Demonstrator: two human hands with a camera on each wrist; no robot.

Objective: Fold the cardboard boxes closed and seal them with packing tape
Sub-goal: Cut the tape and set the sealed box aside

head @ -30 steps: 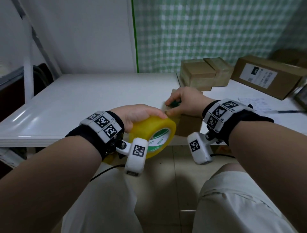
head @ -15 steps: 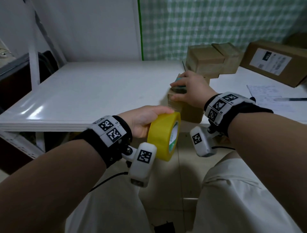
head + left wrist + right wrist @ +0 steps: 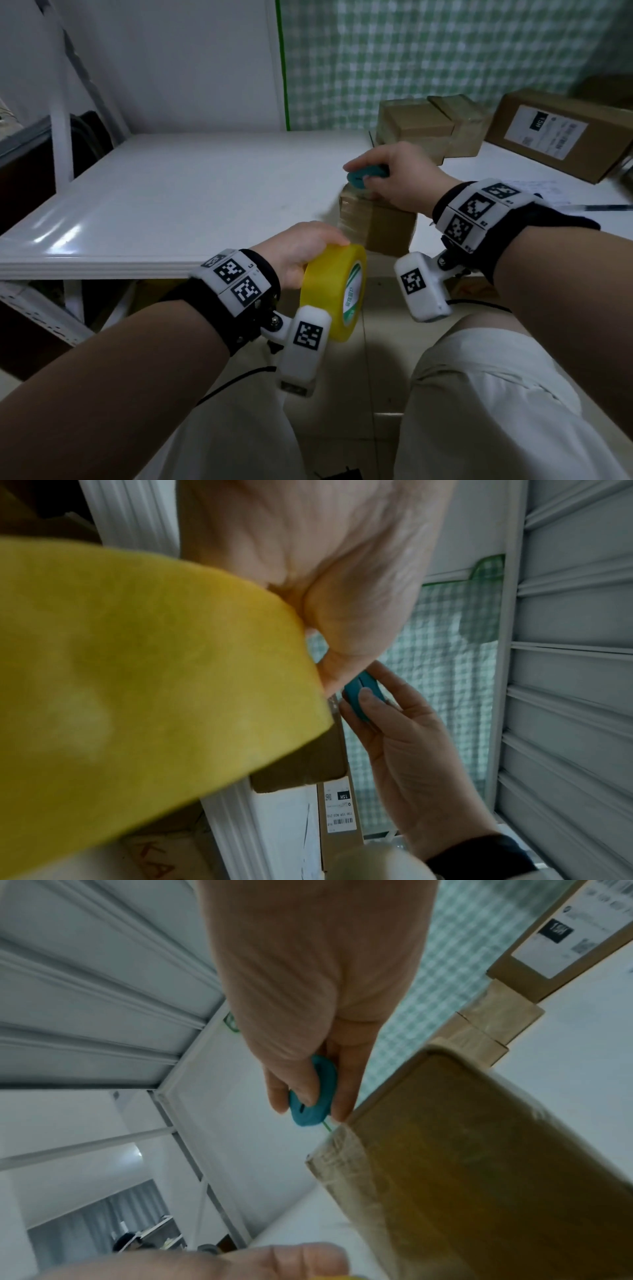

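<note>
A small brown cardboard box (image 3: 380, 226) stands at the white table's front edge, with clear tape over its left end (image 3: 346, 1153). My right hand (image 3: 394, 178) hovers just above the box's top left corner and pinches a small teal cutter (image 3: 364, 174), seen also as the teal cutter (image 3: 310, 1099) between thumb and fingers. My left hand (image 3: 301, 246) grips a yellow roll of packing tape (image 3: 334, 291) in front of the table edge, below and left of the box. The yellow roll (image 3: 137, 683) fills most of the left wrist view.
Two taped brown boxes (image 3: 414, 126) stand at the back of the table (image 3: 171, 192), and a long labelled box (image 3: 561, 133) lies at the back right. Papers and a pen (image 3: 603, 207) lie right of my right wrist. A green checked cloth hangs behind.
My right hand has lifted off the box top and shifted left with the cutter. The left hand has drawn the tape roll away from the box, down toward my lap.
</note>
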